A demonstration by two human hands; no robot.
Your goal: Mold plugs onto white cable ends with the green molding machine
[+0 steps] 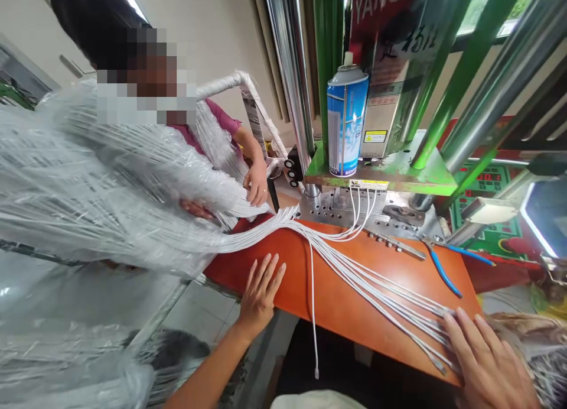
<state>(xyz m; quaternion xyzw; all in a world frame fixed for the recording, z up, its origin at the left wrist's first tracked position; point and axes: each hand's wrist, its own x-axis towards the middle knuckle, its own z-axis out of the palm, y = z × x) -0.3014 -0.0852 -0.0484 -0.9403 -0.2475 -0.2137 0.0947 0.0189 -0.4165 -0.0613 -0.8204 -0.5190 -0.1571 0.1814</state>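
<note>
My left hand (pixel 260 294) lies with fingers spread on the near left part of the orange tabletop (pixel 266 273), holding nothing. White cables (pixel 349 264) fan out across this surface to the right. My right hand (pixel 491 353) is stretched out flat at the right end, its fingertips by or on the cable ends; my palm hides part of what is under it. One single cable (pixel 312 302) hangs over the front edge, with a small connector at its tip. Several other cables (pixel 364 217) run up into the press.
A co-worker's hand (pixel 257 181) rests on a plastic-wrapped cable bundle (pixel 115 178) at the left. Behind the table stands a green press (pixel 407 178) with a blue spray can (pixel 348 119) on its plate. Blue-handled pliers (pixel 443 273) and a metal bar (pixel 396 243) lie at the back right.
</note>
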